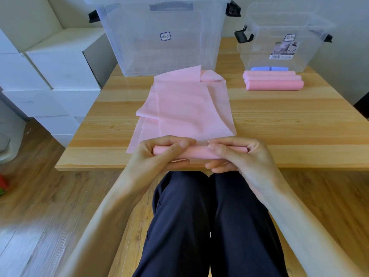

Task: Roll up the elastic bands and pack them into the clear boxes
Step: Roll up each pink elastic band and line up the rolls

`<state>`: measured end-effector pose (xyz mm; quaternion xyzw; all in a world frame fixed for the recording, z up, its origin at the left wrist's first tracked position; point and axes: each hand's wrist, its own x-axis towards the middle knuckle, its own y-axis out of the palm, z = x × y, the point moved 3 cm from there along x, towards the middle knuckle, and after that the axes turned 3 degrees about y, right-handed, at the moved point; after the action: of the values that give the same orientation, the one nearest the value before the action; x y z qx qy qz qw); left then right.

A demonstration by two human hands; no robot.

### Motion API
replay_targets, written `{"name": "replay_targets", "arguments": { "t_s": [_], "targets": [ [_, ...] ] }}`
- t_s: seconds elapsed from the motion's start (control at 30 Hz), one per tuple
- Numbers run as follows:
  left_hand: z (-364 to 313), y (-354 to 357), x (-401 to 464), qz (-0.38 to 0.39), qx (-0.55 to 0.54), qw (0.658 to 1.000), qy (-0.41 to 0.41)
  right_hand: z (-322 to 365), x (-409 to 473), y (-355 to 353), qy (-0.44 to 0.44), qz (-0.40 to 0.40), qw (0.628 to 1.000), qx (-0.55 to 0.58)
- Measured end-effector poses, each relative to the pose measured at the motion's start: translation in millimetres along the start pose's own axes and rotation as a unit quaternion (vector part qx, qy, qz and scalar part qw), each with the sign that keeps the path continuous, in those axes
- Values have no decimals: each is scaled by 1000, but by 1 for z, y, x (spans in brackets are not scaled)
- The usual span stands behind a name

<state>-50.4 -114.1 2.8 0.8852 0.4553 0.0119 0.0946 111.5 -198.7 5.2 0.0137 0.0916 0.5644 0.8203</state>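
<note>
A long pink elastic band (185,108) lies flat along the middle of the wooden table (299,120), its far end folded over. Its near end is rolled into a pink tube (196,151) at the table's front edge. My left hand (159,154) grips the tube's left end, fingers over the top and thumb in front. My right hand (237,154) grips the right part the same way. Three finished pink rolls (273,80) lie at the back right. Blue rolls (269,68) show inside the small clear box (283,37). A large clear box (159,37) stands behind the band.
White cartons (50,76) are stacked left of the table. My legs in dark trousers (209,226) are under the front edge. Bare wood shows on the table right of the band, in front of the rolls.
</note>
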Motion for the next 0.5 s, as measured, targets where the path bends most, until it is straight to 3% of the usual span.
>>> {"name": "replay_targets", "arguments": {
  "t_s": [0.27, 0.5],
  "targets": [
    [-1, -2, 0, -27, 18, 999, 14, -1, -1, 1, 7, 35, 999, -16],
    [-3, 0, -4, -3, 32, 999, 18, 2, 1, 0, 7, -2, 1000, -18]
  ]
}}
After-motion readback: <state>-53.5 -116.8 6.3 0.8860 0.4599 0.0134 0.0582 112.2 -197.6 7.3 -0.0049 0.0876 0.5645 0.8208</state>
